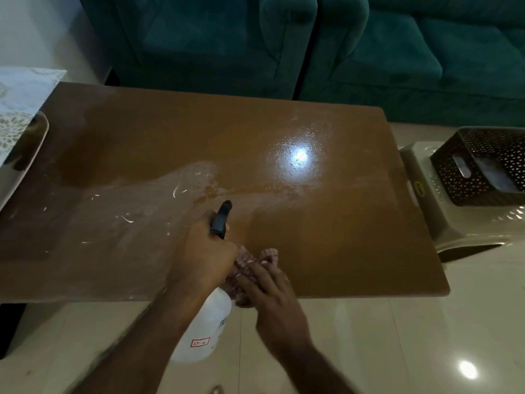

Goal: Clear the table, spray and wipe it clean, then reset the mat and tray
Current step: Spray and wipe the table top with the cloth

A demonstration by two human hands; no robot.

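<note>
A brown table (326,237) fills the middle, wet with spray streaks on its left half and droplets around a light glare. My left hand (203,257) grips a white spray bottle (204,328) with a black nozzle (222,220), held over the table's near edge and pointing away from me. My right hand (272,297) rests on a pinkish checked cloth (255,258) at the near edge, right beside the bottle. Most of the cloth is hidden under my fingers. A tray (25,155) and a white patterned mat (20,92) lie off the table's left end.
A dark perforated basket (483,166) sits on a beige plastic stool (443,223) to the right of the table. A teal sofa (284,38) stands behind the far edge. Glossy tiled floor (397,336) lies in front.
</note>
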